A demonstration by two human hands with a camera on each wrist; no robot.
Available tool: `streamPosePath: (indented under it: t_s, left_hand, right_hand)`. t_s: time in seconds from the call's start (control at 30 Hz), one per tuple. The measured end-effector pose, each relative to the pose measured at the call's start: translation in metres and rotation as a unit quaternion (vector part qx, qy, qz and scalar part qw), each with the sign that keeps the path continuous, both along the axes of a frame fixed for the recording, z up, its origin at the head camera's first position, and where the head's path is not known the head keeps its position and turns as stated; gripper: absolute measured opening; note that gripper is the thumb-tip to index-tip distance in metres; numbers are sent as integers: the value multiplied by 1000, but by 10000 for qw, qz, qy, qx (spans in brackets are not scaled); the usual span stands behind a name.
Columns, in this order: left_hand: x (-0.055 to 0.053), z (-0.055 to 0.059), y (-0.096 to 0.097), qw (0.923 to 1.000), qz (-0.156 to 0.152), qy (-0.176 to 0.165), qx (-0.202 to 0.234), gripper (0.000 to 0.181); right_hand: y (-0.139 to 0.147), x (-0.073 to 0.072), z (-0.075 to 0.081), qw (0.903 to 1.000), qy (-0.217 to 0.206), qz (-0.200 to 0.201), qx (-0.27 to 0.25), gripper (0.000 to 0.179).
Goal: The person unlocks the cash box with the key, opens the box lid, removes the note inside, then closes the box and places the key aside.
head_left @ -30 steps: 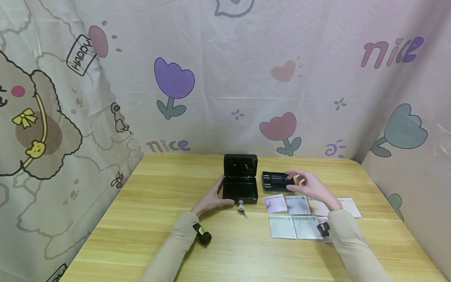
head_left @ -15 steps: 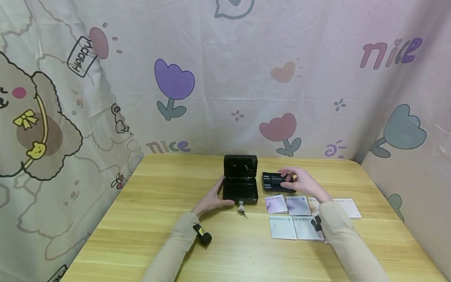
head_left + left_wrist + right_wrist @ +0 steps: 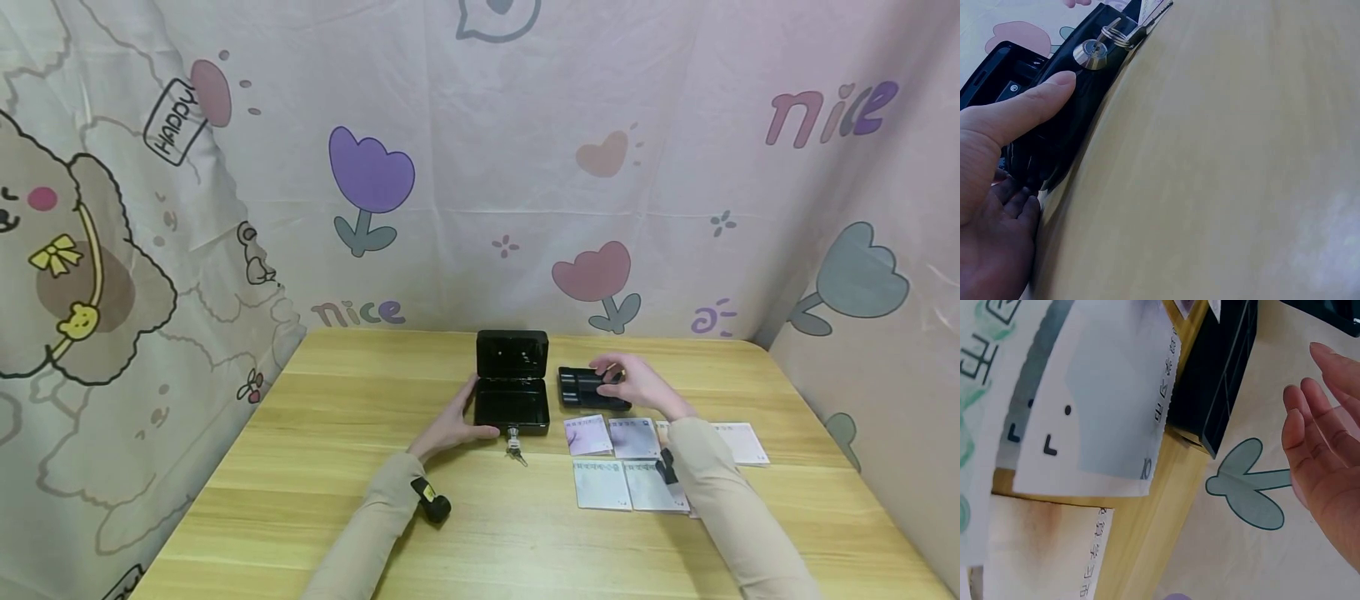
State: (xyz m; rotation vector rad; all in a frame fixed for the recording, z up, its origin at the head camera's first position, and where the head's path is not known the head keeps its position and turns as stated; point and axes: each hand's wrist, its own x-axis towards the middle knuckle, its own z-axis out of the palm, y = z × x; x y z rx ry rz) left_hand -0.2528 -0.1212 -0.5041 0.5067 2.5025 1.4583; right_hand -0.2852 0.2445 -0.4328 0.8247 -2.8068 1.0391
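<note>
A black cash box (image 3: 498, 429) stands on the table with its lid (image 3: 512, 354) raised and nothing visible inside. My left hand (image 3: 453, 421) grips its front left corner, thumb against the front wall and fingers along the side. A key sits in the silver lock (image 3: 1091, 55), with more keys (image 3: 1140, 32) hanging from its ring. To the right of the box lies a black compartment tray (image 3: 576, 392). My right hand (image 3: 637, 387) is over the tray's right end, fingers loosely bent and spread from the thumb, holding nothing; in the right wrist view the tray's edge (image 3: 1221, 394) is apart from the fingers.
Printed paper notes lie in two rows in front of the tray, among them a purple one (image 3: 587, 435), a blue-grey one (image 3: 634, 437) and a pale green one (image 3: 602, 485). My right sleeve covers some. A patterned cloth (image 3: 465, 167) hangs behind the table (image 3: 337, 400).
My right hand has moved left over the tray's right end, mostly in the first half second, its wrist shifting left too. The left hand and the box have stayed put.
</note>
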Motion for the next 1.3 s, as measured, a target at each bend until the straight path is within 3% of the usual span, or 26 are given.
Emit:
streamPosePath:
  t_s: [0.23, 0.47, 0.6, 1.3]
  left_hand:
    - [0, -1, 0, 10000, 19, 52, 8, 119]
    - [0, -1, -1, 10000, 9, 75, -3, 119]
    - [0, -2, -1, 10000, 7, 72, -13, 119]
    - [-1, -1, 0, 10000, -27, 56, 42, 119]
  right_hand:
    - [0, -8, -5, 9983, 137, 461, -341, 36]
    - [-2, -16, -8, 9982, -549, 173, -142, 37]
    - [-3, -17, -9, 9973, -676, 226, -181, 37]
    - [-9, -24, -22, 9976, -658, 183, 85, 31]
